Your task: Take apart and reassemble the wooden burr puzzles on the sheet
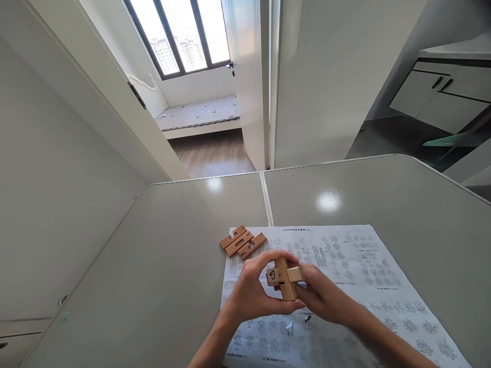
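Both my hands hold a partly joined wooden puzzle (pixel 284 278) of crossed notched bars just above a printed instruction sheet (pixel 356 260). My left hand (pixel 251 291) curls round its left side, thumb and fingers closed on the bars. My right hand (pixel 322 296) grips its right side from below. One bar end shows a carved mark. Three loose wooden bars (pixel 242 241) lie side by side at the sheet's upper left corner, a little beyond my left hand.
The grey table (pixel 153 266) has a seam down its middle and rounded far corners. Beyond it an open door (pixel 247 76) leads to a room with a bed and window. Dark cabinets stand at the far right. Two small bits (pixel 297 323) lie on the sheet under my hands.
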The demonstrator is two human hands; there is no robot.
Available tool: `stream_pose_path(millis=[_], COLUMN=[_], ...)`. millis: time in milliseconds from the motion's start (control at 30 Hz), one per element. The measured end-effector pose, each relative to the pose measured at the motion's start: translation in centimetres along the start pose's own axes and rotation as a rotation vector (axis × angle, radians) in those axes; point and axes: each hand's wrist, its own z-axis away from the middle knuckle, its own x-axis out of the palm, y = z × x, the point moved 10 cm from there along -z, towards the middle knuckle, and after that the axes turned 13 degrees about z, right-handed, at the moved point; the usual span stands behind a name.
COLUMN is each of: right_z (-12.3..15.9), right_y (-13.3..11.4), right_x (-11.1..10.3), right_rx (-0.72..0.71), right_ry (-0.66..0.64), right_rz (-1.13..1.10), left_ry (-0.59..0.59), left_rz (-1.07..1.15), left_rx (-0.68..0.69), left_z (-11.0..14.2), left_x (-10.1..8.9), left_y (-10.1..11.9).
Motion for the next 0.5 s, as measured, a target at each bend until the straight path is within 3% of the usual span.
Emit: stream_pose_path(millis=[500], right_z=[-0.08], right_y=[-0.83], right_x=[0.03], right_rx=[-0.023], right_ry=[-0.049], right_rz=[0.048], left_ry=[-0.049], left_rz=[0.068], left_rx=[0.044], left_z=[-0.03], left_x=[0.37], left_y=[0.28])
